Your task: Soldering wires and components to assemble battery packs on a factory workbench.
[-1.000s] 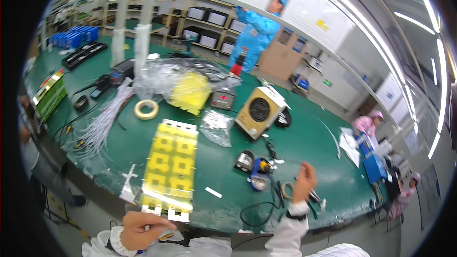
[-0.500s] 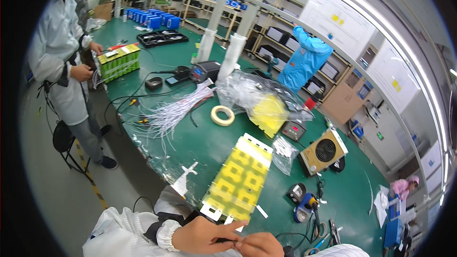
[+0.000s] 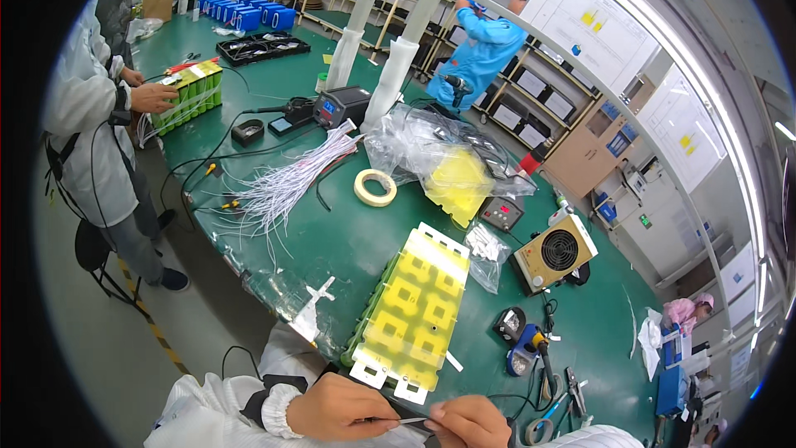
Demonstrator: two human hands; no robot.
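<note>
At the near table edge, my left hand (image 3: 342, 408) pinches one end of a thin pale strip (image 3: 412, 421). My right hand (image 3: 469, 423) has the other end between thumb and fingers; whether it is a wire or a tape is too small to tell. Just beyond both hands lies a battery pack (image 3: 419, 303) with green cells, covered by a yellow sheet. White metal tabs (image 3: 369, 371) stick out at its near end. A small white scrap (image 3: 454, 361) lies at the pack's right side.
A soldering iron in its blue stand (image 3: 524, 353), pliers (image 3: 575, 390) and a tan fan unit (image 3: 557, 250) are at right. Farther off are a tape roll (image 3: 375, 188), a white wire bundle (image 3: 303, 170) and plastic bags (image 3: 414, 145). A co-worker (image 3: 99, 133) handles another pack (image 3: 192, 93) at left.
My hands have moved slightly apart, and the pale strip now shows between them. The view has shifted. At left, the co-worker's hand has moved onto the other pack; the person in blue has turned.
</note>
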